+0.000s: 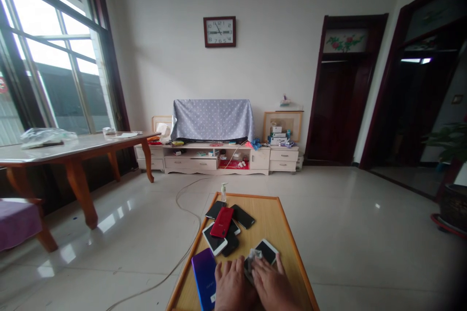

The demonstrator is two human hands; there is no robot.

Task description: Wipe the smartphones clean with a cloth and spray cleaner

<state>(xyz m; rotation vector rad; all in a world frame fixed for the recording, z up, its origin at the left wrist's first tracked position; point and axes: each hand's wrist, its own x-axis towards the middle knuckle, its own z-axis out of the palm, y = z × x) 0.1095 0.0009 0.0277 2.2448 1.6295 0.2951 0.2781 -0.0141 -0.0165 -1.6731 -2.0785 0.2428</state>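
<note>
White-edged phone with a dark screen (269, 251) lies face up on the yellowish wooden table (266, 218), toward its near right part. The right hand (270, 277) has its fingers closed down over a crumpled whitish wipe (255, 253), pressed on the phone's left part. The left hand (232, 284) is curled just beside the near left edge; I cannot tell whether its grip holds the phone. Wiping seems under way, with the right part of the screen uncovered. A glossy red phone (222, 222) tops a loose pile of dark and white phones (215, 239) at the far left, and a blue-purple phone (204, 269) lies at the near left. Which of these are already wiped and which are left does not show.
</note>
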